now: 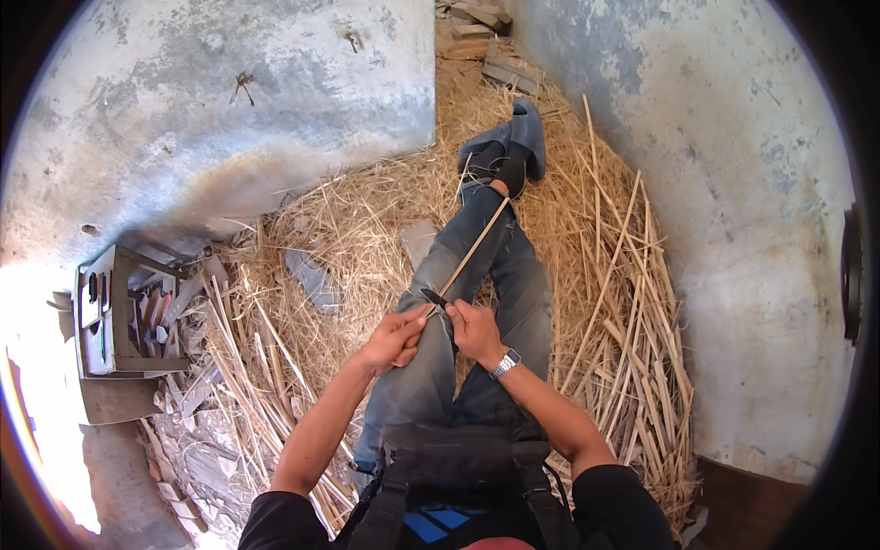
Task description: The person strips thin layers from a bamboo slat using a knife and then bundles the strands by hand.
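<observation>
A long, thin bamboo strip [476, 246] slants over my jeans from near my crossed ankles to my hands. Its near end is pinched between the thumb and fingers of my left hand [394, 340], above my thigh. My right hand [474, 331] is closed on a small dark tool, by its look a knife [433, 297]; its dark end sticks out toward the left, across the strip. The rest of the tool is hidden in my fist. Both hands are close together over my legs [417, 390].
Straw-like shavings [367, 215] cover the floor. Long split strips [642, 385] lie in a heap on the right, more [247, 357] on the left. A wooden box [128, 312] with things inside stands at the left wall. Bricks and wood pieces [486, 41] lie far ahead.
</observation>
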